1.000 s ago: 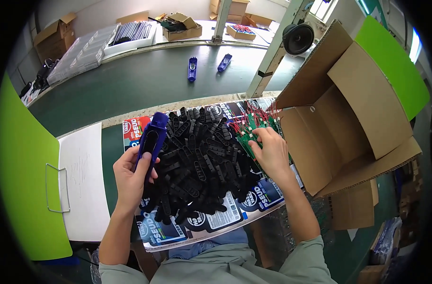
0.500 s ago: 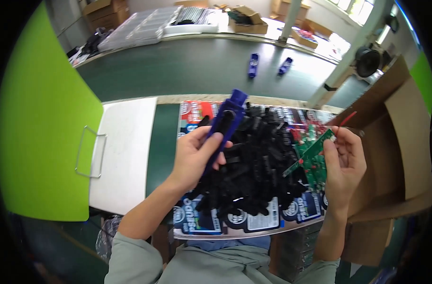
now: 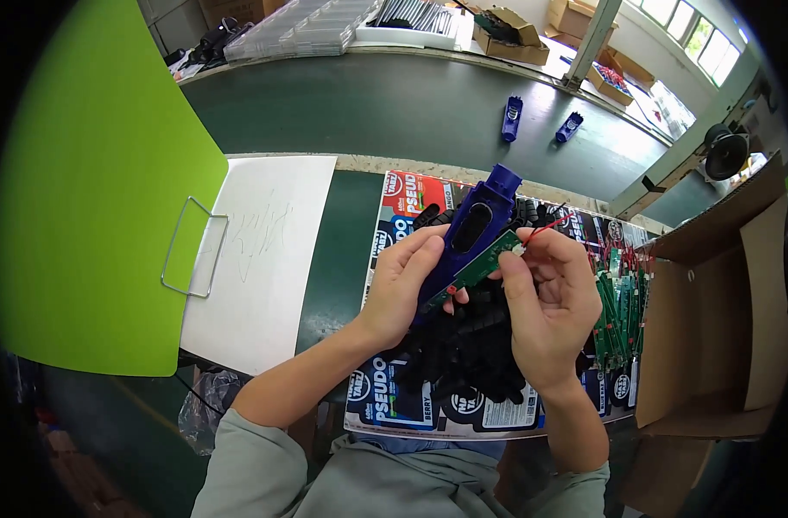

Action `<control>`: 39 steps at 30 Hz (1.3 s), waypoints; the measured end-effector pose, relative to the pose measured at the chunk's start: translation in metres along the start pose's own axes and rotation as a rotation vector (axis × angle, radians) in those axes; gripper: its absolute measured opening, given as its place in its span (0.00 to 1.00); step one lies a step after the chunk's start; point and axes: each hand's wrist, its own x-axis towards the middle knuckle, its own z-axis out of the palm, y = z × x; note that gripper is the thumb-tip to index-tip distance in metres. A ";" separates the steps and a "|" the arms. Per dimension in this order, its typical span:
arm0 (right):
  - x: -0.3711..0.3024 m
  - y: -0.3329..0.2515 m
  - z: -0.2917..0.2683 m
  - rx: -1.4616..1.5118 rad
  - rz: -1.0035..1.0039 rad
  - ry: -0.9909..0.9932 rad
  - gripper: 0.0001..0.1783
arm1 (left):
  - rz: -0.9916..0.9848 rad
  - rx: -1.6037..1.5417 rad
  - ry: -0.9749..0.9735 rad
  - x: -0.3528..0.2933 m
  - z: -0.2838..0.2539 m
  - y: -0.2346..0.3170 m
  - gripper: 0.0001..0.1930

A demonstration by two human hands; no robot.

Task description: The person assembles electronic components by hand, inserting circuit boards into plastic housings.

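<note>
My left hand [image 3: 404, 281] is wrapped round a blue plastic housing [image 3: 500, 192], which is tilted and has a dark oval piece [image 3: 474, 227] set in its face. Between the thumb and fingers of my right hand [image 3: 551, 302] is a narrow green circuit board [image 3: 487, 263] with a red wire [image 3: 546, 228] at its upper end. The board lies along the housing's right side; its lower end is close to my left fingertips. Whether the two parts touch I cannot tell. Beneath my hands spreads a heap of black plastic parts [image 3: 463, 345].
To the right, a pile of green circuit boards [image 3: 618, 311] lies beside an open cardboard box [image 3: 709, 337]. Two blue housings [image 3: 512, 119] rest on the green surface beyond. On the left are a white sheet [image 3: 256, 259], a wire handle [image 3: 193, 250] and a bright green panel [image 3: 100, 198].
My right hand has carried the circuit board left from above the board pile to the blue housing. My left hand still grips the housing. The view has shifted.
</note>
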 end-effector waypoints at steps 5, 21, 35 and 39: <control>-0.001 0.004 0.003 0.001 0.027 -0.005 0.14 | 0.032 0.012 -0.033 0.001 0.003 -0.001 0.20; 0.010 0.002 0.001 -0.144 0.005 0.004 0.14 | 0.013 0.057 -0.046 0.001 0.003 -0.003 0.21; 0.008 0.015 0.010 -0.341 0.021 0.207 0.30 | 0.119 0.221 -0.050 -0.005 0.012 -0.008 0.16; 0.007 0.015 0.009 -0.211 0.150 0.195 0.30 | 0.118 0.235 -0.054 -0.007 0.012 -0.008 0.16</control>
